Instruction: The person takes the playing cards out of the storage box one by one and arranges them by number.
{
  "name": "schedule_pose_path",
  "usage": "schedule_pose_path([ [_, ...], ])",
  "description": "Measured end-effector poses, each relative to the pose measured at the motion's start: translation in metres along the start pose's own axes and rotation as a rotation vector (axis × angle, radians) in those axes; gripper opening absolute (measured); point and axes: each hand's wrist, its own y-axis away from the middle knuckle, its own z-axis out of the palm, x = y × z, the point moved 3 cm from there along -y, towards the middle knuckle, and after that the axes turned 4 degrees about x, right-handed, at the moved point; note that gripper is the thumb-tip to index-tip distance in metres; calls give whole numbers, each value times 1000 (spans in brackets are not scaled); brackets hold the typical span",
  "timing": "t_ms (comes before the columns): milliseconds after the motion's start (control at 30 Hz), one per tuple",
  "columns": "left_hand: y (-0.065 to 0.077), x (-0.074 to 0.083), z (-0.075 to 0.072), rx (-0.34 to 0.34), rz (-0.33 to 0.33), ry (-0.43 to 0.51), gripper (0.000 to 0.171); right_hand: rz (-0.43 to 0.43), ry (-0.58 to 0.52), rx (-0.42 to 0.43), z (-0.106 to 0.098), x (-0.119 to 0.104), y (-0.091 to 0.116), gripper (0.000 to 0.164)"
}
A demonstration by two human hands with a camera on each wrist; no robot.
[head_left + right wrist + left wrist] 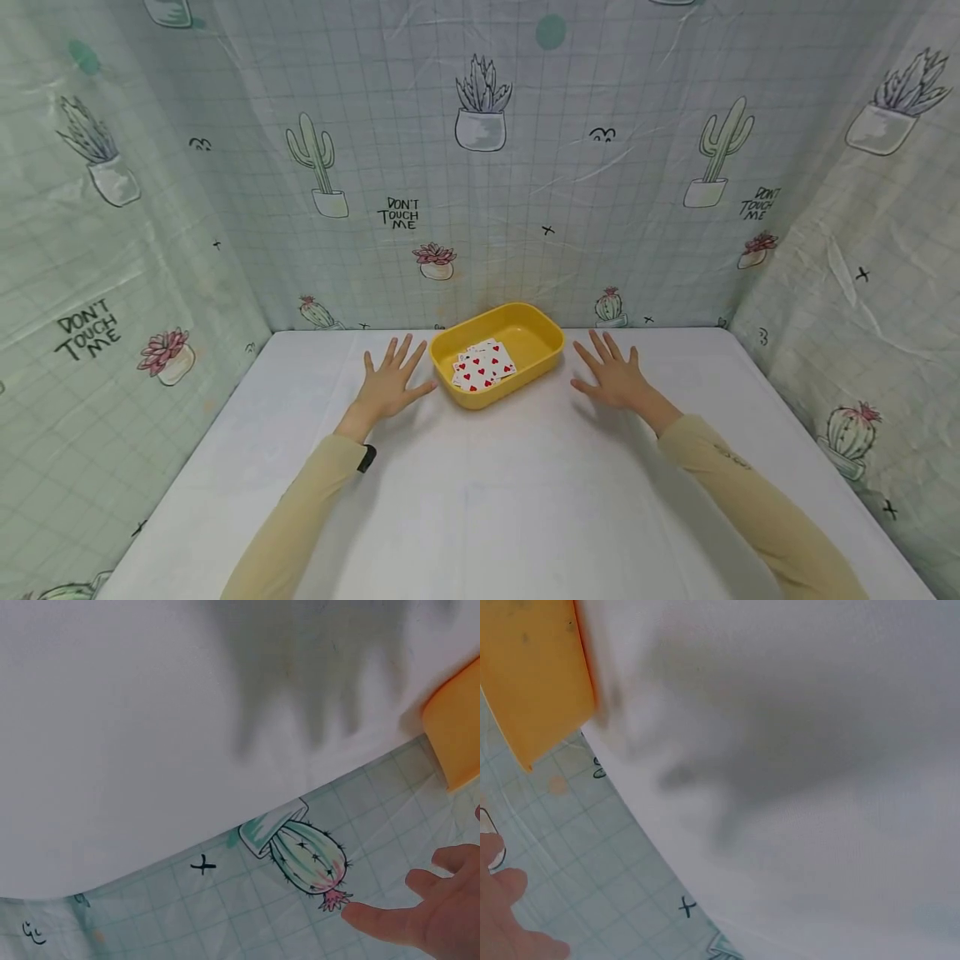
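White playing cards with red hearts (482, 367), lower ones mostly hidden | at 8 o'clock inside yellow rounded-rectangular tray (534, 346), at 12 on white table (480, 508) | left hand (387, 389) at tray's 9, right hand (621, 383) at 3, both hands' fingers spread

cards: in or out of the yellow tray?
In. Head view shows the playing cards overlapping on the floor of the yellow tray, within its walls.

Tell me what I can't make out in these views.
- Head: the number of cards in the yellow tray, since they overlap.
- Left wrist: part of the left hand, cut off by the left edge.
- Right wrist: most of the yellow tray, cut off by the right edge.
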Motion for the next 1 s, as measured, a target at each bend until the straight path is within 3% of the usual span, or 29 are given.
schedule_pose_path([
  [400, -7, 8, -3, -1, 39, 18, 76, -47, 7, 31, -10, -9, -11, 68],
  [1000, -17, 21, 8, 10, 90, 37, 77, -129, 39, 99, -11, -37, -32, 63],
])
